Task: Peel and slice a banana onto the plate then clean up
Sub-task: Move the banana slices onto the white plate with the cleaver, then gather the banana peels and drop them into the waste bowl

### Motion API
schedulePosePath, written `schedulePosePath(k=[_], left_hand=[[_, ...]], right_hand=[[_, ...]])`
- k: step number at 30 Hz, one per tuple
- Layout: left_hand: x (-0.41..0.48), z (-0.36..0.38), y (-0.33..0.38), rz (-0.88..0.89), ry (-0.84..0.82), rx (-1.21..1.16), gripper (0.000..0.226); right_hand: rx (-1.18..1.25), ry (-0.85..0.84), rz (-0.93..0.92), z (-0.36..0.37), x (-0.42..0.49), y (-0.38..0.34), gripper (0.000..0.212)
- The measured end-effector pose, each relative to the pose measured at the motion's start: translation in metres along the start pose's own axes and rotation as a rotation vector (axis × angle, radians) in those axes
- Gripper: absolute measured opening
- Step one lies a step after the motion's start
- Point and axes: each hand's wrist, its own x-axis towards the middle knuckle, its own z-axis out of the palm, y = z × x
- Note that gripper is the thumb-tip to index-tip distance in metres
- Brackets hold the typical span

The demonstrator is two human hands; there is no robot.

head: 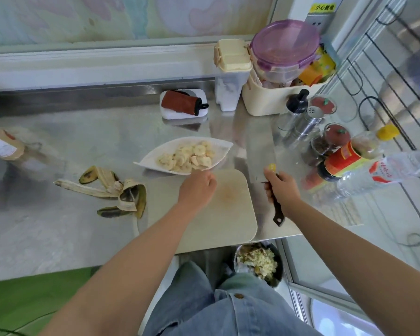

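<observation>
banana slices heaped on the plate, so slicing looks done and clean-up is due. peel lies on the surface left of the cutting board, well apart from either hand. left hand hovers by the plate rim with fingers curled under, contents not discernible. right hand grips the knife, which likely needs setting down before the peel is gathered.

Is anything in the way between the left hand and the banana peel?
No, nothing visible. Between the left hand and the banana peel there is only bare cutting board and shiny counter. The plate sits farther back.
</observation>
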Motion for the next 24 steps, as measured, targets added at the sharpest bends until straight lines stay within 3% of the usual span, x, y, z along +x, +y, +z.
schedulePosePath(k=[10, 14, 16, 19, 22, 24], left_hand=[[-0.045, 0.032, -0.032, -0.130, 0.008, 0.307, 0.032], [-0.062, 0.036, -0.040, -0.178, 0.053, 0.370, 0.036], [-0.071, 0.038, -0.044, -0.230, 0.064, 0.371, 0.041], [-0.083, 0.042, -0.048, -0.337, 0.097, 0.308, 0.054], [-0.093, 0.045, -0.054, -0.430, 0.104, 0.279, 0.059], [-0.101, 0.046, -0.061, -0.445, 0.072, 0.274, 0.059]], right_hand=[[-0.246, -0.019, 0.086, -0.039, -0.006, 0.051, 0.022], [-0.546, -0.028, -0.011, -0.038, -0.003, 0.062, 0.054], [-0.711, 0.036, -0.111, -0.035, -0.002, 0.067, 0.053], [-0.760, 0.055, -0.137, -0.031, -0.002, 0.069, 0.050], [-0.810, 0.061, -0.162, -0.027, -0.006, 0.066, 0.056], [-0.903, 0.092, -0.280, -0.018, -0.013, 0.061, 0.064]])
